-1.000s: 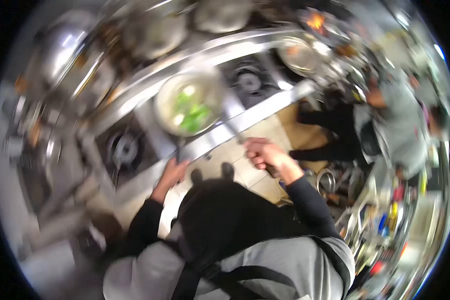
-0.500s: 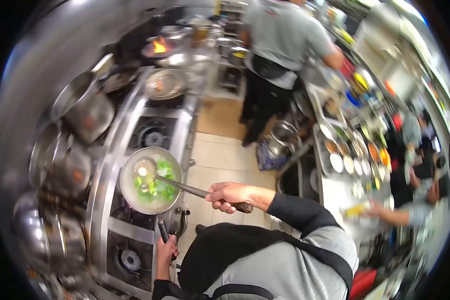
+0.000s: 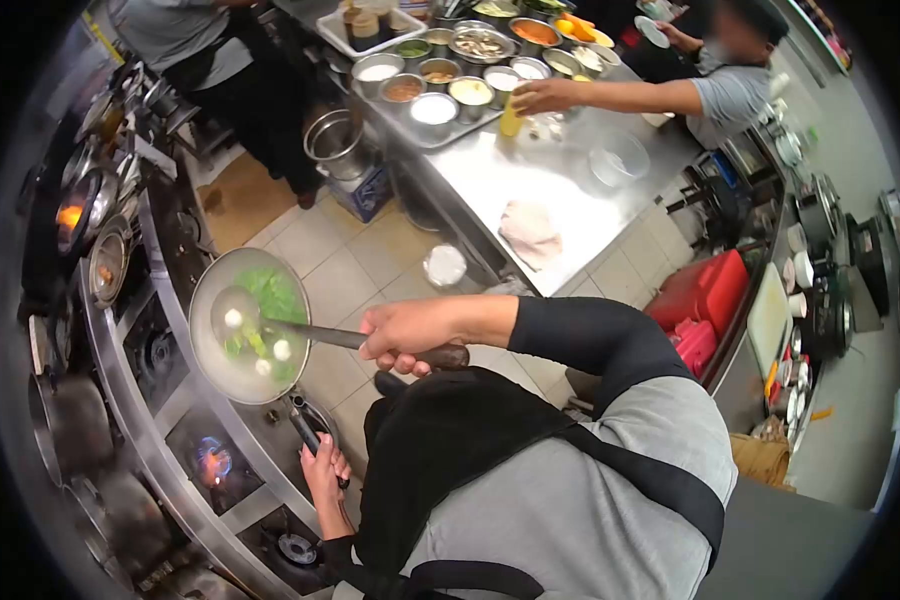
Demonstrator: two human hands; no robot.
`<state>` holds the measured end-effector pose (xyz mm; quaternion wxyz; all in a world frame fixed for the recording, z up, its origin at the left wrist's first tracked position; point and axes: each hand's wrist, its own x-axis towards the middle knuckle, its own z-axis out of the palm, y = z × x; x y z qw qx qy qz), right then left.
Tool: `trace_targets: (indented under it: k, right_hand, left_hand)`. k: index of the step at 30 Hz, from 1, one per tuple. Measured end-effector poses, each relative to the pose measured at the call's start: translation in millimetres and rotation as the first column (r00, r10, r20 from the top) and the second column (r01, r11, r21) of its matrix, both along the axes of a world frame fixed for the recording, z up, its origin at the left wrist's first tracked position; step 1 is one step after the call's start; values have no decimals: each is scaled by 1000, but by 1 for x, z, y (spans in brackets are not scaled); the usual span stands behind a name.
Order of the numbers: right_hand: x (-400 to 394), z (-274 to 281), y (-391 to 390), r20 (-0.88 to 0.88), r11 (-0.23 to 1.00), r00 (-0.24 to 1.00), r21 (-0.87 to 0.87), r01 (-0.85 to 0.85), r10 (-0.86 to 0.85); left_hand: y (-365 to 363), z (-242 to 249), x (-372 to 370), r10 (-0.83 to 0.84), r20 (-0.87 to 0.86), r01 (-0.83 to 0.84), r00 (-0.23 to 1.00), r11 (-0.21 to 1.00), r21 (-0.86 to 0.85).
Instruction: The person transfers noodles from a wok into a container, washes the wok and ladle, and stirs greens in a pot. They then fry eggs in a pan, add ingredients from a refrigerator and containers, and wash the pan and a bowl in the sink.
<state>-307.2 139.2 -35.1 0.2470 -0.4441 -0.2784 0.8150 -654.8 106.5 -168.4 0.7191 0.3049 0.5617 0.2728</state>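
My left hand (image 3: pixel 325 472) is closed round the black handle of a wok (image 3: pixel 208 370), which I hold tilted at the front edge of the stove. Green leafy vegetables (image 3: pixel 270 290) and a few small pale round pieces (image 3: pixel 281 350) lie inside it. In my right hand (image 3: pixel 410 338) is a long-handled ladle (image 3: pixel 315 334), gripped near its brown handle end. The ladle's bowl rests over the vegetables inside the wok.
Blue and orange flame burns on a stove burner (image 3: pixel 212 460). A steel table (image 3: pixel 460 190) bears several food containers and a pale cloth (image 3: pixel 530 235). A co-worker's hand (image 3: pixel 542 97) holds a yellow bottle there. Another person (image 3: pixel 240 90) stands by the stove's far end.
My view has turned right, bringing the steel table nearer. The wok has moved off the burners toward the stove's front edge, more tilted, with both hands keeping their grips.
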Motion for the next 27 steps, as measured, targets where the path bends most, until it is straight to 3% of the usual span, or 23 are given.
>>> trace_targets:
  k: [5,10,12,16,19,27]
  right_hand:
    - [39,8,-68,-43,975,975,-51,215,-217]
    - [56,46,-127,69,855,866,-135,500,-496]
    - [70,39,-143,54,840,854,-155,519,-518]
    - [90,45,-171,23,802,813,-151,579,-582]
    - [118,41,-197,26,742,756,-174,647,-654]
    - [218,12,-233,-200,803,778,-124,583,-596]
  left_hand:
    - [-1,9,37,-163,16,164,986,986,-22]
    - [9,33,77,-418,41,420,908,902,-96]
    - [13,36,92,-479,152,493,865,866,-78]
    - [10,34,130,-507,229,535,831,841,-79]
    - [0,37,165,-521,161,537,838,840,-77]
    - [-45,61,258,-418,122,430,900,898,-93]
